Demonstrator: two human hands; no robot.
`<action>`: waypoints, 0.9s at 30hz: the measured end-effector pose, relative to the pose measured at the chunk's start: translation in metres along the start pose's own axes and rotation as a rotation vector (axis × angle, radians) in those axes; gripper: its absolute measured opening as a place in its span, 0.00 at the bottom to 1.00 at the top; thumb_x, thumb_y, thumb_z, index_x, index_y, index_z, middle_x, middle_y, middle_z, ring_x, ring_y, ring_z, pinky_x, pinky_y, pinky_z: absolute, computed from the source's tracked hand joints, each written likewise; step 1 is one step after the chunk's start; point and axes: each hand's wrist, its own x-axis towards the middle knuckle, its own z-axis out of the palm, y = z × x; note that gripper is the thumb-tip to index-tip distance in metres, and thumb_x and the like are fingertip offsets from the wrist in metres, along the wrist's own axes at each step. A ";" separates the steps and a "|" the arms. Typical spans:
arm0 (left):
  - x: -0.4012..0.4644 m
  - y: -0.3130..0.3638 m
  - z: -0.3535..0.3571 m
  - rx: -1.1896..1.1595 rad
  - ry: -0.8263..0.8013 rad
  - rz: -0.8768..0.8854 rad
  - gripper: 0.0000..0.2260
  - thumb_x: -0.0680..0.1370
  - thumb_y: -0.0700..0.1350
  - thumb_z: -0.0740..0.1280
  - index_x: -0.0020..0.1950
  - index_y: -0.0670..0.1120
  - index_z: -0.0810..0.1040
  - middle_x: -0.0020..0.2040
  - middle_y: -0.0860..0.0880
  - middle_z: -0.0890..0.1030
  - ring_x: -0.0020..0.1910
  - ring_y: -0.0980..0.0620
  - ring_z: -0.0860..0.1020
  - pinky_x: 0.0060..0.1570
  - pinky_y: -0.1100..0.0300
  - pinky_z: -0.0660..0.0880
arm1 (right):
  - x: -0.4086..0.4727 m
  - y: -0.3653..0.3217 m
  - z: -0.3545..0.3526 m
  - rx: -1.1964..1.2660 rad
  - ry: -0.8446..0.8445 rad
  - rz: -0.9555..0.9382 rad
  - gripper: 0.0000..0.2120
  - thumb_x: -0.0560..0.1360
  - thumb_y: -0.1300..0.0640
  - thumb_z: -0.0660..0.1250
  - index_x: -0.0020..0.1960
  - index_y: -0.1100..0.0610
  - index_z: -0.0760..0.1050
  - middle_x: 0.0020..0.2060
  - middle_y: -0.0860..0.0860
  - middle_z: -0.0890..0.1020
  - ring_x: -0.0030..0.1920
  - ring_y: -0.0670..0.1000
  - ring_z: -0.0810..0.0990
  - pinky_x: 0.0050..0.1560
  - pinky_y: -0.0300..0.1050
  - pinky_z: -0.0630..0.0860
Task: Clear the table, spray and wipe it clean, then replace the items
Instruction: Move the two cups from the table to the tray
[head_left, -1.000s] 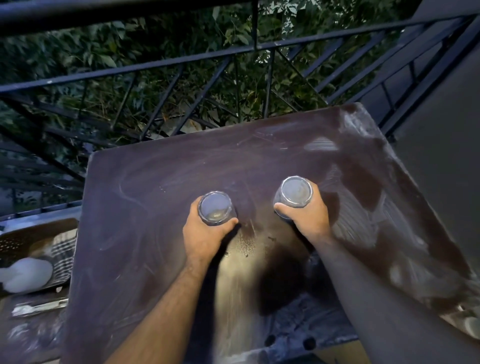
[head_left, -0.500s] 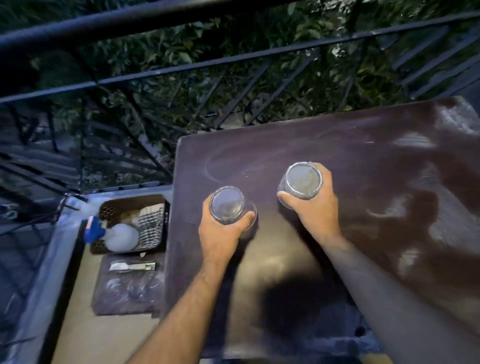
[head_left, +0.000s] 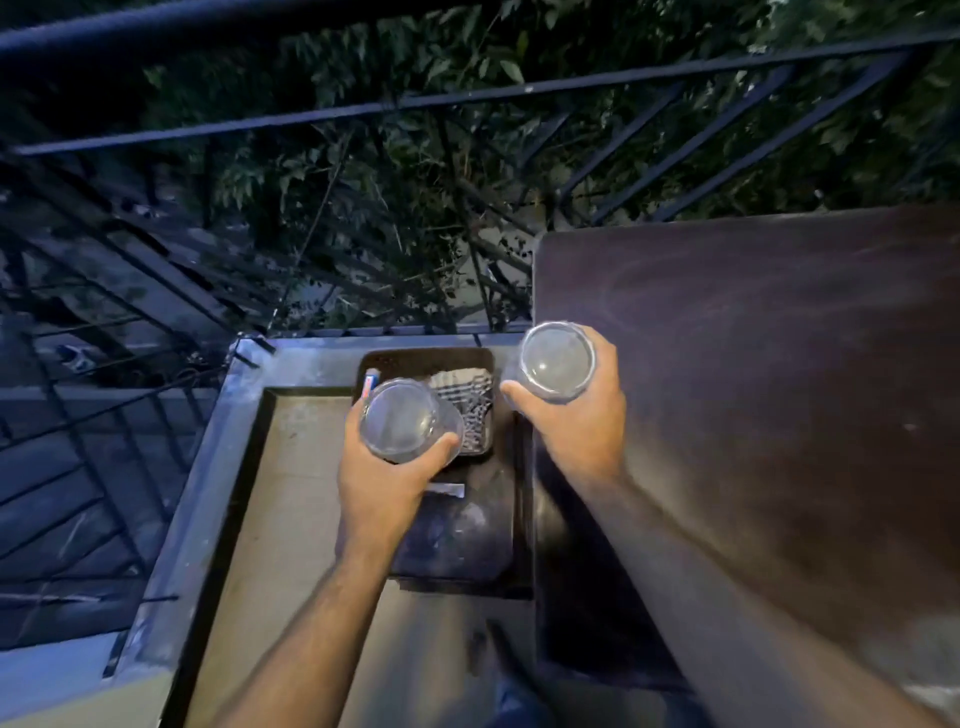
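My left hand (head_left: 384, 483) grips a clear glass (head_left: 399, 420), held in the air over the floor to the left of the table. My right hand (head_left: 576, 415) grips a second clear glass (head_left: 557, 359) above the table's left edge. The dark brown table (head_left: 769, 353) fills the right side, its top dusty and streaked. Below the glasses a dark basket (head_left: 431, 358) on the floor holds a checked cloth (head_left: 467, 400); a bit of blue-and-white spray bottle (head_left: 370, 383) shows beside my left hand.
A dark mat (head_left: 467, 540) with a small pale item lies on the floor next to the table. A black metal railing (head_left: 467, 98) with foliage behind it runs along the balcony's far side. A raised ledge (head_left: 208, 467) borders the floor at left.
Both hands have carried the glasses leftward off the table's middle; the left glass now hangs over the basket. My view has swung left, showing more floor.
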 end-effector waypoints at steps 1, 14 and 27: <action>0.004 -0.011 -0.015 0.009 0.016 -0.027 0.33 0.62 0.46 0.85 0.64 0.56 0.75 0.60 0.58 0.81 0.59 0.60 0.80 0.63 0.61 0.74 | -0.009 0.000 0.018 -0.003 0.006 0.002 0.40 0.60 0.53 0.85 0.68 0.51 0.70 0.62 0.43 0.78 0.63 0.42 0.77 0.65 0.41 0.73; 0.003 -0.149 -0.095 0.144 -0.023 -0.179 0.34 0.61 0.47 0.85 0.64 0.55 0.75 0.58 0.57 0.81 0.55 0.57 0.80 0.55 0.61 0.76 | -0.114 0.069 0.127 -0.173 0.057 0.211 0.39 0.57 0.51 0.84 0.64 0.47 0.71 0.58 0.45 0.79 0.59 0.46 0.78 0.63 0.48 0.76; 0.005 -0.238 -0.069 0.233 -0.143 -0.300 0.35 0.59 0.47 0.86 0.60 0.58 0.72 0.53 0.57 0.80 0.52 0.53 0.79 0.53 0.60 0.74 | -0.167 0.160 0.129 -0.409 -0.054 0.312 0.39 0.55 0.54 0.86 0.64 0.48 0.75 0.57 0.41 0.78 0.60 0.47 0.73 0.61 0.35 0.68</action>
